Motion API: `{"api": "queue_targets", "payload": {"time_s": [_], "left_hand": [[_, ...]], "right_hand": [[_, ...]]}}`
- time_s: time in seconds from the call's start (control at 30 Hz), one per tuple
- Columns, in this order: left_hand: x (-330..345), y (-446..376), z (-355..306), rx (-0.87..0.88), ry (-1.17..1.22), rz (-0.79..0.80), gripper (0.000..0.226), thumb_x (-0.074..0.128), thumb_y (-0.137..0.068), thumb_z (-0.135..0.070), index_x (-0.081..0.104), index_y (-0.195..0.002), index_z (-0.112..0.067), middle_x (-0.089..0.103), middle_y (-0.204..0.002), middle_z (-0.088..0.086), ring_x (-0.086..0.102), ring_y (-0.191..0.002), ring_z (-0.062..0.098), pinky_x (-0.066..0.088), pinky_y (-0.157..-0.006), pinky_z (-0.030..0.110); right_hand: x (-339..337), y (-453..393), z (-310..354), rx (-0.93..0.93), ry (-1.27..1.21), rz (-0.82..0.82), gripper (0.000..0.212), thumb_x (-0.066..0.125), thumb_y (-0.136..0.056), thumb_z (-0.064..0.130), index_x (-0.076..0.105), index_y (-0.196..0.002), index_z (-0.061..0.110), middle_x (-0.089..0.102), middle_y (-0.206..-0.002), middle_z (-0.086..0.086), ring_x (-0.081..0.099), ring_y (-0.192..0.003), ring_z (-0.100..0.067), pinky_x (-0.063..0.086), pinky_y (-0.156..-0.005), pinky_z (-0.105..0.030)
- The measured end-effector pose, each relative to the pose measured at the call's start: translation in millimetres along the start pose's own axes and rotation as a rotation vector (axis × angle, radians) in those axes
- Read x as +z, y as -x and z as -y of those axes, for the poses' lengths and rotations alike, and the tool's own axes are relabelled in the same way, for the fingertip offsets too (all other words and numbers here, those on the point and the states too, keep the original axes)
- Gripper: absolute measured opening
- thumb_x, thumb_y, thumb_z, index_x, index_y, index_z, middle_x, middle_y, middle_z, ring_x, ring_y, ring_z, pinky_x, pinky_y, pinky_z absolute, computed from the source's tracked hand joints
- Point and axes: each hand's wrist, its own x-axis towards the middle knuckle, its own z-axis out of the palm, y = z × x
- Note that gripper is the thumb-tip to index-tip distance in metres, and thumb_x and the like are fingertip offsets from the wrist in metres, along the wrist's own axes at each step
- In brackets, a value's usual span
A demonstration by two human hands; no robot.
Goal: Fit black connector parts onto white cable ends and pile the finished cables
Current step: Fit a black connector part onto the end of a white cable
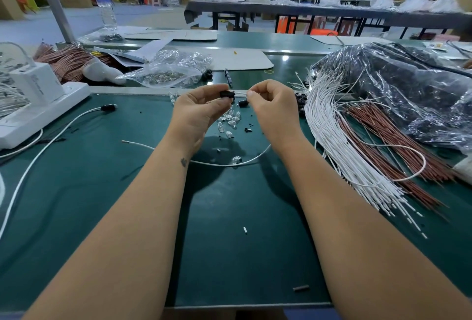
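a water bottle (pixel 104 3), a pen (pixel 228 77), reddish-brown wires (pixel 390 141), a white power strip (pixel 38 112).

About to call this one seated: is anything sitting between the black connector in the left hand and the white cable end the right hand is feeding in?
Nothing visible. The left hand pinches the black connector, the right hand pinches the white cable beside it, and the cable runs straight to the connector's mouth. Whether it is fully seated cannot be told.

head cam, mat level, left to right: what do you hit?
White power strip → finished cable → left hand → black connector → right hand → white cable bundle → brown wire bundle.
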Motion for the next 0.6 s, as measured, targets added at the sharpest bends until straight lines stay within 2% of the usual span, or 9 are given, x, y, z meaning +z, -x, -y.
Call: {"api": "queue_targets", "payload": {"time_s": [0.27,0.37,0.5,0.6], "left_hand": [[-1.2,-1.1,1.6,0.004,-0.068,0.002,0.023,0.063,-0.083,0.012,0.069,-0.094,-0.007,0.074,-0.079,0.003,0.068,-0.077,0.015,0.055,-0.078,0.022],[0.4,-0.5,1.6,-0.017,-0.048,0.035,0.018,0.061,-0.085,0.01,0.07,-0.094,-0.004,0.074,-0.082,0.007,0.069,-0.08,0.017,0.056,-0.078,0.022],[2.2,-0.6,2.6,-0.006,-0.08,0.017,0.018,0.06,-0.086,0.01,0.068,-0.097,-0.002,0.072,-0.086,0.01,0.068,-0.082,0.021,0.057,-0.082,0.025],[1.5,-0.4,2.0,-0.016,-0.052,-0.013,0.017,0.065,-0.082,0.008,0.066,-0.097,-0.001,0.071,-0.087,0.013,0.07,-0.079,0.021,0.057,-0.077,0.024]], "right_hand": [[0.0,-0.9,0.1,0.024,-0.018,0.032,0.015,0.061,-0.089,0.012,0.064,-0.075,0.017,0.056,-0.061,0.01,0.046,-0.052,0.002,0.039,-0.056,-0.011],[1.4,-0.2,-2.0,0.038,-0.006,0.055,0.014,0.061,-0.09,0.012,0.064,-0.078,0.016,0.057,-0.064,0.008,0.048,-0.057,-0.002,0.04,-0.059,-0.016],[4.7,0.2,-2.0,0.069,0.003,0.1,0.018,0.053,-0.092,0.005,0.065,-0.083,0.014,0.058,-0.066,0.003,0.048,-0.056,-0.005,0.041,-0.053,-0.017],[2.8,0.3,-1.5,0.07,-0.037,0.11,0.024,0.046,-0.092,-0.002,0.062,-0.094,0.015,0.063,-0.073,-0.005,0.05,-0.058,-0.006,0.041,-0.05,-0.015]]}}
